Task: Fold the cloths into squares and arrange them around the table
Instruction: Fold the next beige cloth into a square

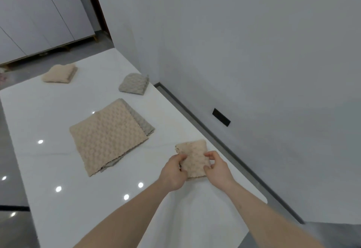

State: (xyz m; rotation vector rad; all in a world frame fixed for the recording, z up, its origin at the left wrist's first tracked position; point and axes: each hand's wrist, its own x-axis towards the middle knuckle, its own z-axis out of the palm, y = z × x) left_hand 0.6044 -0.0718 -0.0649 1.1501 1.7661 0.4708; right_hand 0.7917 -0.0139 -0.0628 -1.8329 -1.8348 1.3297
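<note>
A small folded beige cloth [192,155] lies near the right edge of the white table [48,111]. My left hand [173,173] grips its left side and my right hand [216,167] pinches its right side. In the middle of the table lies a stack of unfolded cloths [106,136], beige on top with grey edges showing beneath. Farther back sit a folded grey cloth [133,84] by the right edge and a folded beige cloth [59,73] at the far left.
A grey wall [254,52] runs close along the table's right side, with a dark socket plate [221,117] low on it. White cabinets [39,17] stand beyond the far end. Ceiling lights reflect on the glossy tabletop.
</note>
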